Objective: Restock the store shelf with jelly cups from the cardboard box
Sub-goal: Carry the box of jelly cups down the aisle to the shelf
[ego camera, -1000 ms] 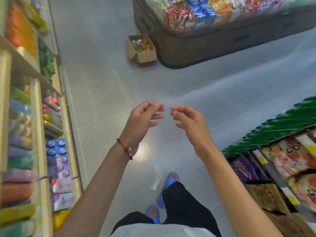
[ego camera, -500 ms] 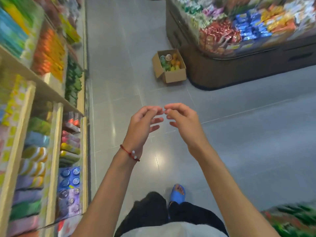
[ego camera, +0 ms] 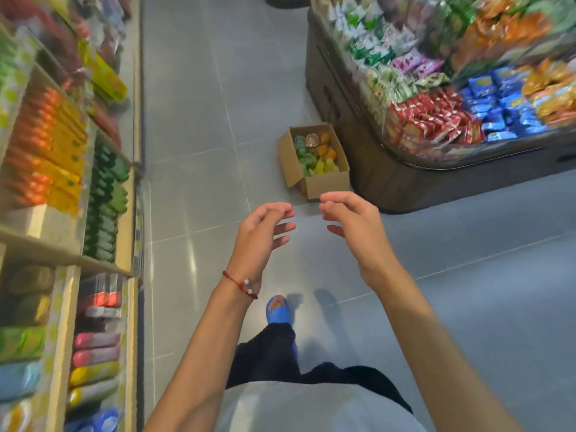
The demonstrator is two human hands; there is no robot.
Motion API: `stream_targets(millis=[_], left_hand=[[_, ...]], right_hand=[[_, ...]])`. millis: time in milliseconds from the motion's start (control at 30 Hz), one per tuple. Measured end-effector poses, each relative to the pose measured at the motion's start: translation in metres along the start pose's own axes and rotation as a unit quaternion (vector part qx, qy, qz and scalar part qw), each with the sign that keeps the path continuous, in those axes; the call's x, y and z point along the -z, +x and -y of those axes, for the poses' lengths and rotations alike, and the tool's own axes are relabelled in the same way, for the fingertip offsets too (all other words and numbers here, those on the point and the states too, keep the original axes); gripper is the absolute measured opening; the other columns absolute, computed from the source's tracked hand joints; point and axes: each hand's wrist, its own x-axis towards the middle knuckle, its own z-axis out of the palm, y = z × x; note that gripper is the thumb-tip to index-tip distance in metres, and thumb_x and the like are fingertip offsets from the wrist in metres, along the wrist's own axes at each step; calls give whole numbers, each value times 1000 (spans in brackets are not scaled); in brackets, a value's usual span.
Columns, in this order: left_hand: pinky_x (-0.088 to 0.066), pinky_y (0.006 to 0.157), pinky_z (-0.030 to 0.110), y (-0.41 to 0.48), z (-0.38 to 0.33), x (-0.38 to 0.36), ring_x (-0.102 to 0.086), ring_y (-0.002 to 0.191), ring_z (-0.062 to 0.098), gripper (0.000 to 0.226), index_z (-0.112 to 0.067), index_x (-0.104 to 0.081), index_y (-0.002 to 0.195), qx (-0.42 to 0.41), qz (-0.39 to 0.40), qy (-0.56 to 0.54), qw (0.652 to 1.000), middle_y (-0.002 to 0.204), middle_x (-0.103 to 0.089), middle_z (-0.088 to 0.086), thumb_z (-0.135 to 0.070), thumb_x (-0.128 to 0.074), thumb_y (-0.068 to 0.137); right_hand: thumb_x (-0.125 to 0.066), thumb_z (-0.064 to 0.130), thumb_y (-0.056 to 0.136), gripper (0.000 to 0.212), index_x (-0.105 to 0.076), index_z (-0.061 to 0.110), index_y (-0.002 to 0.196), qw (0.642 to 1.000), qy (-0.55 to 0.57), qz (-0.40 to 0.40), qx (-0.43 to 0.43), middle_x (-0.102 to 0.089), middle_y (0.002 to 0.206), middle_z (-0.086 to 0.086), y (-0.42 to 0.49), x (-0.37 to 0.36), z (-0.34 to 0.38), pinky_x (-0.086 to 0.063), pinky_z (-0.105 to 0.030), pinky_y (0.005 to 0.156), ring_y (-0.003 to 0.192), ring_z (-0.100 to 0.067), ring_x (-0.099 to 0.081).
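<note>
Store shelf (ego camera: 71,263) at left edge: tiers packed with blurred coloured packets. Left hand (ego camera: 258,235), red string bracelet (ego camera: 240,283) at wrist, raised over the grey tile floor (ego camera: 193,188), fingers loosely curled, holding nothing. Cardboard box (ego camera: 327,183) on the floor, open-topped, holding jelly cups (ego camera: 314,154) in green, orange, yellow. Right hand (ego camera: 355,226) just below the box in view, curled, empty. Dark display bin (ego camera: 389,182) beside the box, heaped with snack packets.
</note>
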Motion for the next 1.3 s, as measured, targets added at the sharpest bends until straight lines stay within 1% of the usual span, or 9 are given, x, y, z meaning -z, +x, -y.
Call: stream_targets(millis=[167, 333, 567, 767, 867, 967, 1100, 1200, 1300], left_hand=[[-49, 83, 30, 112, -60, -5, -67, 90, 14, 20, -21, -68, 93, 6, 19, 18, 1000, 102, -72, -1, -20, -49, 100], [-48, 80, 28, 218, -95, -14, -66, 90, 16, 20, -20, -67, 93, 31, 24, 36, 999, 100, -72, -2, -17, -49, 100], [-47, 78, 28, 386, -121, -51, -65, 88, 16, 19, -19, -67, 91, 70, 0, 58, 996, 95, -71, -2, -17, -50, 99], [-48, 83, 32, 523, -147, -104, -64, 90, 17, 18, -21, -66, 88, 105, -33, 66, 992, 102, -69, 3, -18, -52, 98], [-48, 83, 33, 581, -146, -124, -64, 88, 16, 16, -21, -65, 87, 132, -40, 84, 987, 98, -68, -2, -20, -54, 98], [-47, 80, 33, 636, -133, -133, -63, 87, 17, 14, -22, -64, 86, 163, -47, 93, 981, 92, -66, -4, -19, -55, 97], [-49, 83, 35, 724, -100, -134, -63, 98, 21, 7, -21, -61, 97, 205, -56, 125, 969, 102, -63, -2, -21, -54, 98], [-49, 88, 37, 790, -71, -132, -61, 109, 22, 12, -22, -58, 108, 236, -58, 153, 958, 105, -60, -5, -24, -53, 98], [-50, 88, 37, 843, -30, -128, -62, 111, 26, 14, -25, -57, 109, 284, -54, 172, 942, 110, -63, 2, -26, -56, 95]], right_hand=[[-60, 14, 98, 17, -73, 15, 108, 999, 9, -23, -20, -73, 108, -7, 107, -18, 42, -54, -30, 86, 94, -13, -64], [-57, 7, 98, 17, -72, 9, 106, 997, 37, -53, -39, -68, 93, -7, 211, -20, 59, -49, -20, 70, 79, -8, -60], [-58, 10, 98, 21, -73, 10, 113, 995, 41, -51, -71, -70, 100, -6, 388, -9, 69, -51, -24, 77, 89, -11, -62], [-59, 13, 97, 16, -74, 18, 102, 994, -27, -7, -109, -69, 95, 0, 534, 5, 77, -48, -30, 81, 85, -12, -59], [-59, 15, 96, 16, -73, 22, 100, 990, -64, -6, -122, -71, 97, 7, 598, 16, 74, -50, -30, 87, 89, -7, -62], [-60, 17, 95, 16, -73, 23, 104, 985, -88, -13, -147, -70, 98, 6, 653, 22, 58, -50, -29, 82, 89, -9, -63], [-61, 20, 95, 24, -67, 21, 118, 974, -124, -24, -186, -70, 113, -1, 730, 24, 23, -48, -27, 83, 101, -14, -64], [-64, 24, 94, 37, -61, 18, 131, 965, -152, -16, -212, -66, 125, 0, 783, 24, -6, -50, -32, 95, 114, -14, -62], [-63, 23, 95, 45, -55, 15, 139, 952, -184, 13, -246, -60, 136, 0, 830, 20, -41, -46, -37, 108, 124, -15, -57]])
